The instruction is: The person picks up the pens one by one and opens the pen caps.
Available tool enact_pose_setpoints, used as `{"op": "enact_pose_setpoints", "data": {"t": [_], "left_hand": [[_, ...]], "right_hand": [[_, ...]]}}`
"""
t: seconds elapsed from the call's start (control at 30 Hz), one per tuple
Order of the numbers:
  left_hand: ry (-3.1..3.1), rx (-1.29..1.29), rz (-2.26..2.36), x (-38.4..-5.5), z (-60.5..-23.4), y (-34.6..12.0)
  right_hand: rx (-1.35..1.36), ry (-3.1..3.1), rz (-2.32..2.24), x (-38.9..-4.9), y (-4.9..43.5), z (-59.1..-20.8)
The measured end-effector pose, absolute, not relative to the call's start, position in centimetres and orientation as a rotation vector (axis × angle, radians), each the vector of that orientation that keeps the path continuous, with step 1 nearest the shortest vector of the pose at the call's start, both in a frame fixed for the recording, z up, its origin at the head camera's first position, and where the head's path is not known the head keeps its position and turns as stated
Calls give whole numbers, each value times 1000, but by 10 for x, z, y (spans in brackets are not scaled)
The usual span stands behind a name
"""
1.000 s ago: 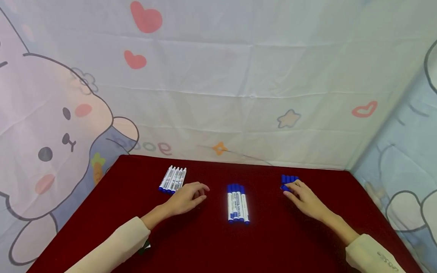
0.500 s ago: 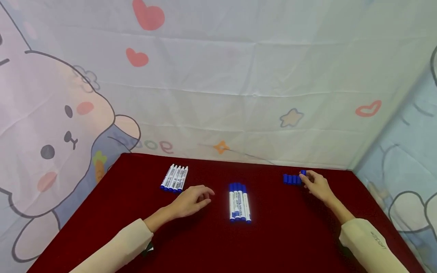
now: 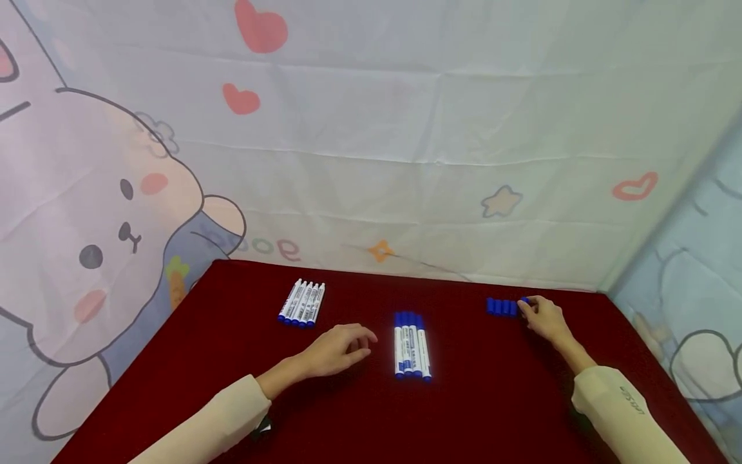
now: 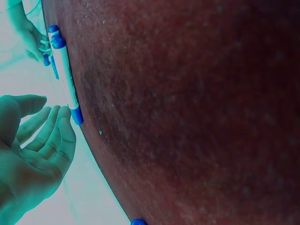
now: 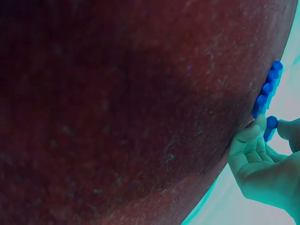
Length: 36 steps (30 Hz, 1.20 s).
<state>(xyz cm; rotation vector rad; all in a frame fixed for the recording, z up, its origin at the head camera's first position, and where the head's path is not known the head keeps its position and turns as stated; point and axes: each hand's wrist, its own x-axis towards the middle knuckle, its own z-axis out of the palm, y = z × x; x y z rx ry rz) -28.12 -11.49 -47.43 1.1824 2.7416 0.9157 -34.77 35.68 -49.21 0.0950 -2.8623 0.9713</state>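
left grip (image 3: pixel 335 350) relaxed, loosely curled, right grip (image 3: pixel 545 319) pinching

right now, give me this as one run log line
right grip: pinches blue cap beside row of four caps | left grip: empty, beside four capped markers | five uncapped markers: lying side by side

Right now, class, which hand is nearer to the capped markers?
Left. The left hand is just left of the capped markers; the right hand is farther off to their right, holding a blue cap beside the row of caps.
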Motion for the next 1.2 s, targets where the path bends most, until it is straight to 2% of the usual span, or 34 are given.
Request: {"op": "enact_pose_setpoints", "data": {"t": [0.73,1.2], "left_hand": [[2721,1181,880,-277,-475,-115],[2729,1238,878,-280,-474,-111]], "right_hand": [[110,-3028,828,-352,356,-491],[224,-3033,1005,-323,360,-470]]}}
